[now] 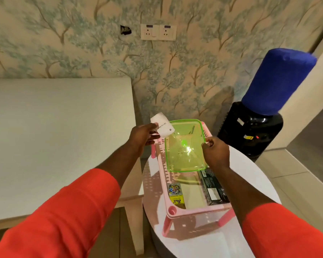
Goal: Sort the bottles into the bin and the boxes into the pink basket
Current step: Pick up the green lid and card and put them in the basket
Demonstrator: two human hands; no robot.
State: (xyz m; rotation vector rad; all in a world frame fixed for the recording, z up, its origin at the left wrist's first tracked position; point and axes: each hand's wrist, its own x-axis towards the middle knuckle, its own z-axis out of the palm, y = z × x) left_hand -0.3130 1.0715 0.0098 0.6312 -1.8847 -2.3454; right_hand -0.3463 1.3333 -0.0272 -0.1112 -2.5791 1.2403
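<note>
1. While the left hand (141, 135) pinches a white box (162, 127) just beside the pink basket (198, 211), the right hand (214, 151) grips a green translucent container (185, 148) over it.
2. Two boxes, a yellow box (176, 196) and a black box (213, 187), already lie inside; no bottles or bin are visible.

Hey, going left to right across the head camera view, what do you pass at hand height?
White table → left hand holding a white box → green bin over the pink basket → right hand gripping the bin's rim → water dispenser.
</note>
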